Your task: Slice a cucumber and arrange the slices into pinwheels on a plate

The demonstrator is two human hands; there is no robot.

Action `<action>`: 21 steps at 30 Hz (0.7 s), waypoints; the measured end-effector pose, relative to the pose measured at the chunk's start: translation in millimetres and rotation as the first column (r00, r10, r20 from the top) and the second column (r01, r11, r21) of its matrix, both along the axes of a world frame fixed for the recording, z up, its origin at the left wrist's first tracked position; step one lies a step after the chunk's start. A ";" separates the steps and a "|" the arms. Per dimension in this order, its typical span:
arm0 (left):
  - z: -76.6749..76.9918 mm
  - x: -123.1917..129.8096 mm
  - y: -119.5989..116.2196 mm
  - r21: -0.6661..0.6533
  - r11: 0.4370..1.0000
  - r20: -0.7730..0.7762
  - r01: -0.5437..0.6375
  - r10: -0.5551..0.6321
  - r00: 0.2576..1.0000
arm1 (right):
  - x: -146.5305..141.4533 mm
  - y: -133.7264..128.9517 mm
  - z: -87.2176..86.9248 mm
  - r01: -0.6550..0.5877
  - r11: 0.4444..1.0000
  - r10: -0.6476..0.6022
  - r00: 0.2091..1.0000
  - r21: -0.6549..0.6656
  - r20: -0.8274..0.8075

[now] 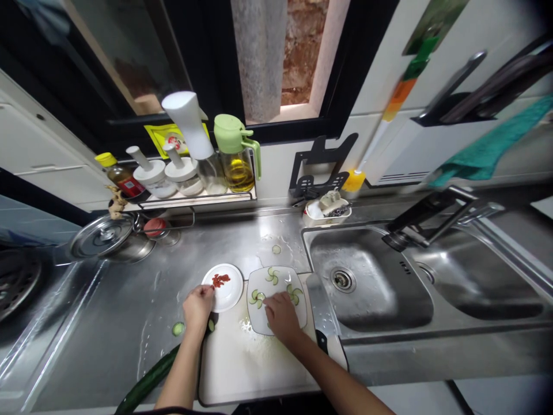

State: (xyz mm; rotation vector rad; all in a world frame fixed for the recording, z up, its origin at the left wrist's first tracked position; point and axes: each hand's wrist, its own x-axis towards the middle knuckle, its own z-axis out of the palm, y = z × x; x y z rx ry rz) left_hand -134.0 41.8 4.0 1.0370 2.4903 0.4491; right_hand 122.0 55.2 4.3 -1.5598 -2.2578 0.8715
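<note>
A small round white plate (232, 295) holds a little pile of red pieces (221, 280). My left hand (199, 306) is at its left edge, fingertips pinched together beside the red pieces; anything between them is too small to make out. To the right lies a squarish white plate (276, 280) with cucumber slices (272, 276) fanned out in several groups. My right hand (281, 314) is over this plate, its fingertips by the left group of slices; what they hold, if anything, is hidden. Both plates rest at the far end of a pale cutting board (254, 374).
A long cucumber (149, 380) lies left of the board, near a loose slice (178, 329). A knife blade (322, 305) is right of the square plate, beside the double sink (371, 276). Behind stand a lidded pot (108, 239) and a rack of bottles (194, 199).
</note>
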 end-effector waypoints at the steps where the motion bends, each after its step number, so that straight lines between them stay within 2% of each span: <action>1: 0.8 2.0 -1.9 0.028 1.000 0.008 0.004 -0.004 1.000 | 0.9 0.1 0.0 -0.003 1.000 0.003 1.000 0.001 0.005; 6: 7.1 31.5 1.3 0.177 0.979 0.052 0.103 -0.114 0.992 | 9.4 1.9 0.2 0.003 0.999 -0.004 1.000 0.033 0.022; 11: 11.6 80.1 23.8 0.302 0.889 0.124 0.345 -0.395 0.910 | 22.3 10.7 1.5 0.050 0.997 -0.053 0.997 0.053 0.062; 16: 14.0 119.7 49.1 0.240 0.821 0.127 0.518 -0.555 0.822 | 31.6 25.2 3.6 0.114 0.990 -0.118 0.992 0.079 0.043; 21: 16.4 136.3 69.8 0.114 0.791 0.095 0.601 -0.611 0.786 | 32.6 38.0 4.1 0.153 0.983 -0.157 0.987 0.104 0.037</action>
